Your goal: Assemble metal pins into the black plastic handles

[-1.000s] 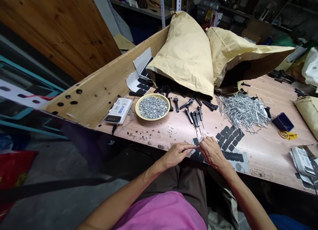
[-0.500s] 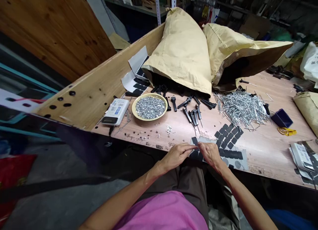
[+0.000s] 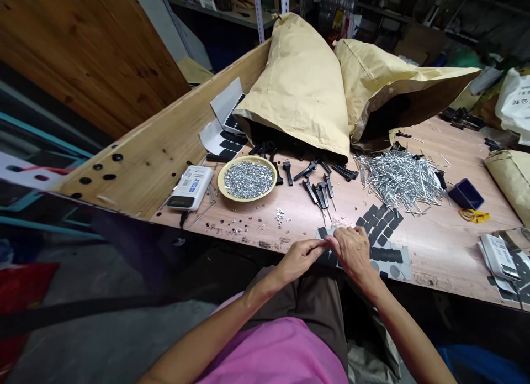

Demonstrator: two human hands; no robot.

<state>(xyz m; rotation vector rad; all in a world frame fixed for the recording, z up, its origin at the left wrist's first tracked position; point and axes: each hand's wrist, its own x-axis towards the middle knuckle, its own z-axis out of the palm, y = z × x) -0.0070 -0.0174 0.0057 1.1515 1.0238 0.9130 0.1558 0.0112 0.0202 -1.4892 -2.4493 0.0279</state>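
My left hand [image 3: 298, 258] and my right hand [image 3: 351, 250] meet fingertip to fingertip at the near edge of the wooden table [image 3: 447, 246]. Both pinch at something small between them that I cannot make out. They sit over a grey backing sheet [image 3: 393, 262] that carries several black oval pads [image 3: 383, 229]. A yellow bowl [image 3: 247, 179] full of small silver nuts stands to the left. Loose black-handled pins [image 3: 321, 190] lie behind my hands, and a heap of bare silver pins [image 3: 399, 179] lies to the right.
Two tan paper sacks [image 3: 306, 85] lie open at the back, black parts spilling from the left one. A white device [image 3: 191, 186] lies left of the bowl. A small blue box [image 3: 466, 193], a yellow rubber band [image 3: 474, 214] and plastic packets [image 3: 503, 257] are at the right.
My hands have kept pinching at the same spot over the pad sheet; the fingers shifted slightly. The view drifted a little.
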